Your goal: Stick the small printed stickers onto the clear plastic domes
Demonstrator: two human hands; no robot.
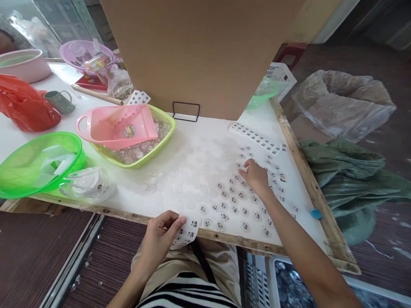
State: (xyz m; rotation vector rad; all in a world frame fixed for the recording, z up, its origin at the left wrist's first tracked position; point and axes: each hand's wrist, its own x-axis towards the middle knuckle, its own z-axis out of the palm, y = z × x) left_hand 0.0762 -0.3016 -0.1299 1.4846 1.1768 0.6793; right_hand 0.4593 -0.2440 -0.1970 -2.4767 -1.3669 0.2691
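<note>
Pressing down with its fingertips, the right hand (257, 177) touches small clear domes (234, 200) with panda stickers, laid in rows near the bench's (192, 141) right edge. The left hand (160, 237) pinches a sticker sheet (185, 233) at the front edge. A yellow-green basket (163, 143) with a pink scoop (118, 126) sits toward the back left.

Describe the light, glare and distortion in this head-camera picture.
Head view: bright daylight washes out the white tabletop, so the clear domes near its middle almost vanish; the wide lens bows the wooden table edge; the right hand and the left hand stay sharp, with soft shadows.
</note>
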